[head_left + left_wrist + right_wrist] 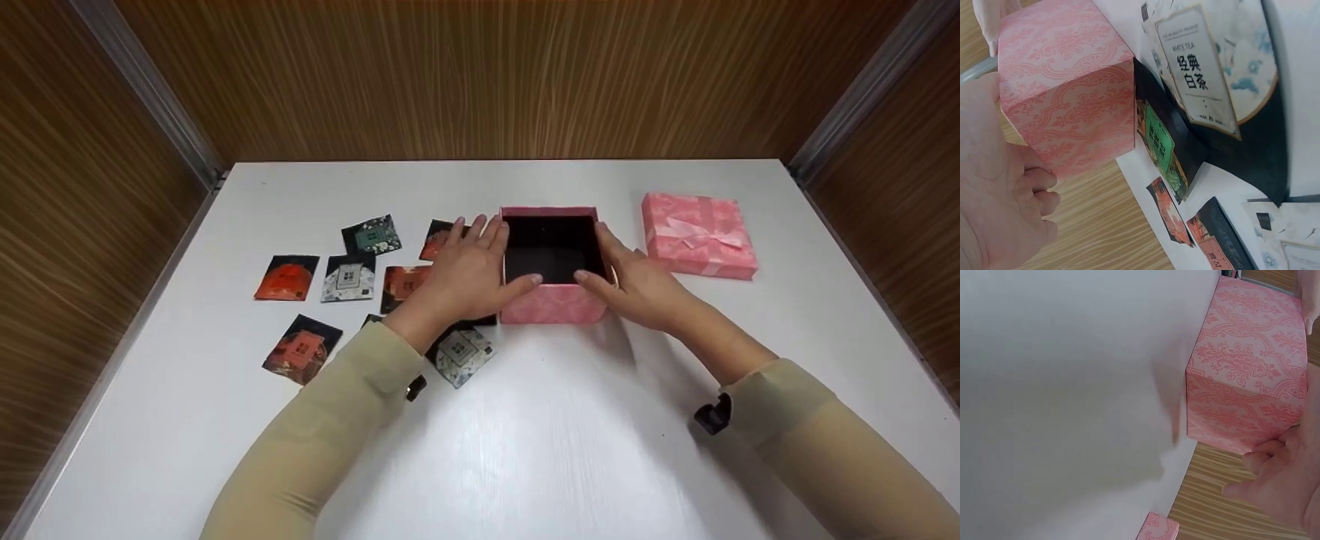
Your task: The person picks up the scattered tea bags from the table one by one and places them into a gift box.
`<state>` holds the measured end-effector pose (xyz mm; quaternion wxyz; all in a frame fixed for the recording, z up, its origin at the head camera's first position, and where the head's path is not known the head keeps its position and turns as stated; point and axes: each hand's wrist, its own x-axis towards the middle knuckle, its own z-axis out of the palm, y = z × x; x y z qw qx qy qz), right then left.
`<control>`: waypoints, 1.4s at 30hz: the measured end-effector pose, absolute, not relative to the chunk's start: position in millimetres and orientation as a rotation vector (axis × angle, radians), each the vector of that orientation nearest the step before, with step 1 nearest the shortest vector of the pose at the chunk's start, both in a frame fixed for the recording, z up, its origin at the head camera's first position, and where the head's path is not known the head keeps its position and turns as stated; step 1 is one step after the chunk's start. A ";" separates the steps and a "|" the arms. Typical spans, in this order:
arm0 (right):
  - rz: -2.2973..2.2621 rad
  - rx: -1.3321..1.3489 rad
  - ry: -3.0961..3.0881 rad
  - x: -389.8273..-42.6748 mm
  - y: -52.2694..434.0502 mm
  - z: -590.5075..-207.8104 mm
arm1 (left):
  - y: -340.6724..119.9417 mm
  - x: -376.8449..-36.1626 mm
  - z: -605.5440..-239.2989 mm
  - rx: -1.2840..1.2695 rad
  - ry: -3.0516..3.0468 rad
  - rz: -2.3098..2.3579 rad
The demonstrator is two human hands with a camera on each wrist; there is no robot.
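A lidless pink patterned box with a black inside stands on the table between my two hands. My left hand rests along its left side, fingers mostly straight and pointing away, the thumb reaching to the front rim. On the opposite side, my right hand touches the box, its thumb at the front rim near the right corner. The left wrist view shows the box's patterned wall beside a white tea sachet and a green-labelled sachet. In the right wrist view, fingers lie at the box's edge.
A pink box lid with a ribbon bow lies at the right. Several tea sachets are spread to the left, among them an orange one, a white one and a green-labelled one. Wood-grain panels enclose the white table.
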<state>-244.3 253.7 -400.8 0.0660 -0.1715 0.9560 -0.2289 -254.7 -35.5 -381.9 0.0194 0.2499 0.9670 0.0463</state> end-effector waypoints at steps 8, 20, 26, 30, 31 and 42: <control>-0.675 -0.567 2.897 -230.4 253.8 -399.0 | -35.5 -241.3 -380.5 0.778 3.007 0.144; -0.704 -0.600 2.912 -209.4 255.3 -400.9 | -34.6 -222.2 -382.8 0.796 3.007 0.146; -0.716 -0.621 2.908 -196.6 256.6 -402.7 | -35.1 -211.4 -384.4 0.800 2.985 0.119; -0.701 -0.637 2.918 -189.0 255.6 -402.8 | -36.4 -203.5 -384.8 0.804 2.976 0.124; -0.697 -0.640 2.922 -187.1 255.3 -402.5 | -37.0 -201.7 -385.0 0.808 2.981 0.127; -0.653 -0.668 2.942 -166.1 255.7 -399.1 | -40.6 -184.3 -383.8 0.852 2.995 0.157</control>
